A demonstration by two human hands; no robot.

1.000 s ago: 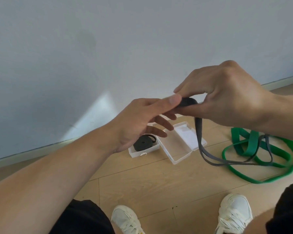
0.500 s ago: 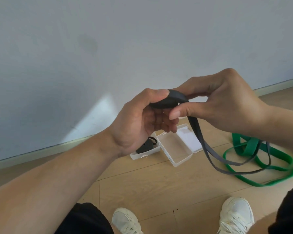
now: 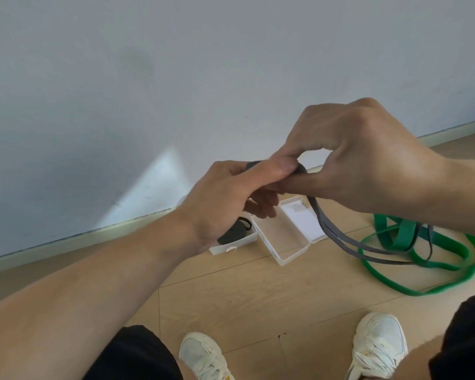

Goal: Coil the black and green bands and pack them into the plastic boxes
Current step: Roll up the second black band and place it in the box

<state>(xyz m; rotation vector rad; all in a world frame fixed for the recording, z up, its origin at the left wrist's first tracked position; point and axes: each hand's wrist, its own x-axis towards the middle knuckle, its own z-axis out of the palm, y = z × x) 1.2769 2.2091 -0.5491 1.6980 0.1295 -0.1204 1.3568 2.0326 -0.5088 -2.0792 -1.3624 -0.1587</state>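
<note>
The left hand [image 3: 225, 198] and the right hand [image 3: 351, 157] met in the air above the wooden floor [image 3: 258, 292], and both held the black band [image 3: 340, 239] between them. The grip of the left hand was narrow: its thumb pressed the rolled part of the band from above while the fingers curled under it. The grip of the right hand was also narrow, pinching the same rolled part from the other side. From the hands the loose rest of the band hung down and ran to the right over the floor, where it lay across the green band [image 3: 428, 270]. The green band lay uncoiled in big loops on the floor at the right. Below the hands, near the wall [image 3: 176, 78], an open plastic box [image 3: 288, 237] stood on the floor with its lid [image 3: 302, 218] lying flat beside it. Just left of it stood a second box [image 3: 231, 245] with a coiled black band [image 3: 233, 233] inside, partly hidden behind the left wrist. Two white shoes [image 3: 379, 349] showed at the bottom edge.
</note>
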